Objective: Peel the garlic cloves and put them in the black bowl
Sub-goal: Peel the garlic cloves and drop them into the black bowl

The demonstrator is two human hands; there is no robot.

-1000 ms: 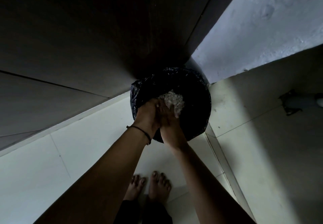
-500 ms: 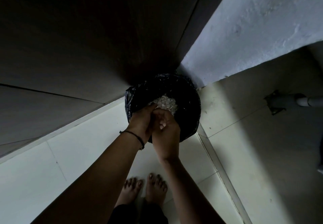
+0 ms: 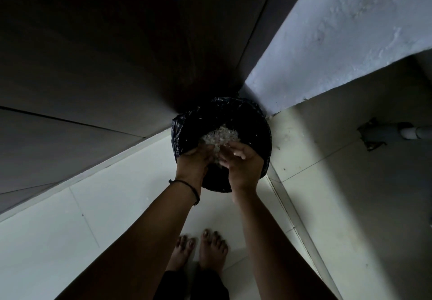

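Note:
I stand over a bin lined with a black plastic bag (image 3: 254, 122) in the corner of the floor. A pale heap of garlic peels (image 3: 219, 136) lies inside it. Both hands hang over the bin's near rim, a small gap between them. My left hand (image 3: 194, 163), a thin dark band on its wrist, has its back to the camera, and its fingers point down into the bin. My right hand (image 3: 244, 165) has its fingers loosely spread above the peels. A few flakes show between the hands. Neither garlic cloves nor the black bowl are in view.
A dark cabinet front (image 3: 117, 54) rises behind the bin, with a pale rough wall (image 3: 339, 42) to its right. The floor is light tile (image 3: 70, 229). A grey pipe (image 3: 397, 132) enters at the right edge. My bare feet (image 3: 201, 250) stand just short of the bin.
My hands were pressed together over the bin; now they have parted, the right hand has shifted right and its fingers have spread, and the peel heap shows more fully.

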